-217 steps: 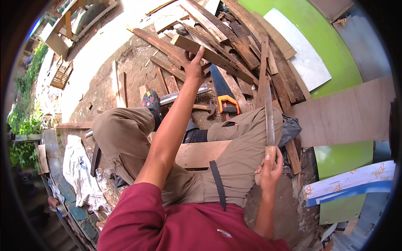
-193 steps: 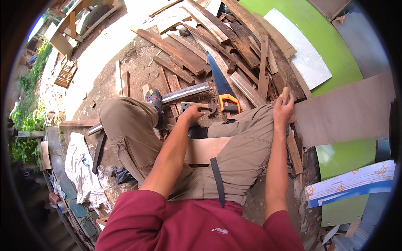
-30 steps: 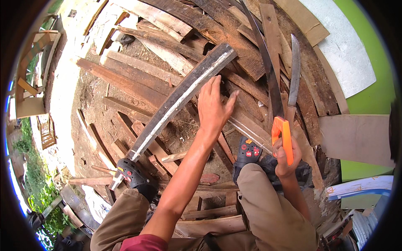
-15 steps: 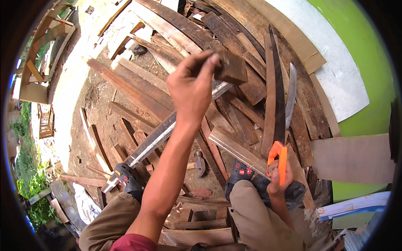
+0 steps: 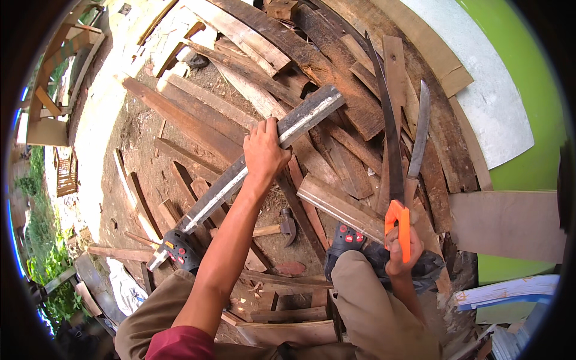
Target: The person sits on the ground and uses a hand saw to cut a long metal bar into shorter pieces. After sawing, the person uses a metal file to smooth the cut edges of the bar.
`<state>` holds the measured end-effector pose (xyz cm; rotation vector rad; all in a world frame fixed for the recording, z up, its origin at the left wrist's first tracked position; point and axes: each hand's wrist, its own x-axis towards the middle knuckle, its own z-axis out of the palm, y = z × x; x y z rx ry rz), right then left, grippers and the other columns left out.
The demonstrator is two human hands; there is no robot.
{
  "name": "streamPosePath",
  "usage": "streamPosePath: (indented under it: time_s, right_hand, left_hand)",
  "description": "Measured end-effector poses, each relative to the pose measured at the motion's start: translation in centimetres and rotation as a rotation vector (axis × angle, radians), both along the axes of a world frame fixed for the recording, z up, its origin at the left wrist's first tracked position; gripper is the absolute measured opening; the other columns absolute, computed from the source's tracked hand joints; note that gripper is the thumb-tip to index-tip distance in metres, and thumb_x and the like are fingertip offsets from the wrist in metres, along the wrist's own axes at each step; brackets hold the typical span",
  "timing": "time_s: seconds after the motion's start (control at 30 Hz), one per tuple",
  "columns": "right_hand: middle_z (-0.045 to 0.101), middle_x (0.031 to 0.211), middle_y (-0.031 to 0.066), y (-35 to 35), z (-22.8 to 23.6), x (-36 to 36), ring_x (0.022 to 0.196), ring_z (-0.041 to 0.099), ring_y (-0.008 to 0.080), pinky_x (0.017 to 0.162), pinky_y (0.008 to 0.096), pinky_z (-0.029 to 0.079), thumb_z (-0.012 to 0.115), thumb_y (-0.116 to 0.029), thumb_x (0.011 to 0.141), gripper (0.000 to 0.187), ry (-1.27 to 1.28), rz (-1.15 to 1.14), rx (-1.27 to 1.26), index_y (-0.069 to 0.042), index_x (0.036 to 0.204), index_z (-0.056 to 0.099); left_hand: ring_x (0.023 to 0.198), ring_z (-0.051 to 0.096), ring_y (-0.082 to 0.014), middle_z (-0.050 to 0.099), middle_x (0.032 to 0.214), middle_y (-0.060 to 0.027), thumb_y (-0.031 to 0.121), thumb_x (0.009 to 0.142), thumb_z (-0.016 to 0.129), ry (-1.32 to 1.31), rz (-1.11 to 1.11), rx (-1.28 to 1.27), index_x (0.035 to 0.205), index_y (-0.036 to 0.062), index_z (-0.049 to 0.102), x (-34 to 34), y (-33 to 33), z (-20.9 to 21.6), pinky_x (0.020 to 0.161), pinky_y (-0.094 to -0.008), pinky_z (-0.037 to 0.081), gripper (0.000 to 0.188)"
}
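Observation:
A long dark wooden beam [image 5: 312, 114] with a white stripe runs diagonally from my left shoe up toward the middle. My left hand [image 5: 264, 147] is closed over it, fingers wrapped round its upper edge. In my right hand [image 5: 401, 255] is the orange handle [image 5: 397, 225] of a handsaw, whose dark blade [image 5: 390, 126] points away from me, its tip up. Just left of the saw handle lies a shorter board [image 5: 342, 207] with a pale line along its edge. A machete-like blade [image 5: 420, 129] stands to the right of the saw.
A claw hammer [image 5: 288, 228] lies on the dirt between my feet. Loose planks [image 5: 192, 126] are strewn to the left and ahead. A dark wood block [image 5: 282, 9] sits at the far edge. At the right are a white sheet [image 5: 486, 114] and a green surface [image 5: 522, 78].
My left hand has let go of a small wood block and come down onto the striped beam. The saw, still in my right hand, has tilted slightly to the left.

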<state>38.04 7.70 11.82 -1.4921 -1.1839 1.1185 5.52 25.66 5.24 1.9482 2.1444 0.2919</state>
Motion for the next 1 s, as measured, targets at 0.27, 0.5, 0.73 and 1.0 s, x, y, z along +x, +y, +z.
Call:
streamPosePath:
  time_s: [0.27,0.5,0.73,1.0]
  right_hand:
    - [0.057,0.070,0.0065,-1.2,-0.2,-1.4,0.061,0.052,0.0156,0.059,0.0301,0.042,0.060,-0.022,0.084,0.022,0.018,-0.027,0.019,-0.001,0.079,0.055]
    - [0.056,0.070,0.0050,-1.4,0.4,-0.8,0.060,0.051,0.0135,0.057,0.0285,0.042,0.061,-0.024,0.085,0.025,0.117,0.004,0.034,-0.001,0.083,0.054]
    - [0.058,0.069,0.0046,0.8,0.6,-0.3,0.060,0.053,0.0106,0.056,0.0268,0.042,0.064,-0.021,0.084,0.023,-0.052,0.118,-0.001,0.001,0.084,0.059]
    - [0.057,0.065,0.0021,7.9,2.2,2.6,0.059,0.054,0.0099,0.056,0.0274,0.043,0.065,-0.018,0.085,0.020,-0.148,0.305,0.002,0.001,0.082,0.061]
  left_hand:
    - [0.091,0.068,-0.0443,0.068,0.091,-0.0256,0.020,0.068,0.079,-0.184,-0.112,-0.261,0.113,0.0028,0.054,-2.3,2.0,3.3,0.082,-0.0511,0.053,0.054]
    - [0.090,0.068,-0.0459,0.068,0.097,-0.0252,0.011,0.072,0.073,-0.194,-0.130,-0.287,0.107,0.0010,0.050,-1.4,1.5,4.5,0.082,-0.0526,0.055,0.044]
    - [0.092,0.067,-0.0449,0.067,0.097,-0.0217,0.015,0.070,0.074,-0.139,-0.142,-0.145,0.106,0.0019,0.049,-0.8,0.3,1.0,0.080,-0.0516,0.054,0.046]
    - [0.113,0.061,-0.0370,0.062,0.111,-0.0169,0.044,0.072,0.085,0.042,-0.099,-0.078,0.118,0.0018,0.052,1.4,0.3,1.8,0.095,-0.0557,0.047,0.070]
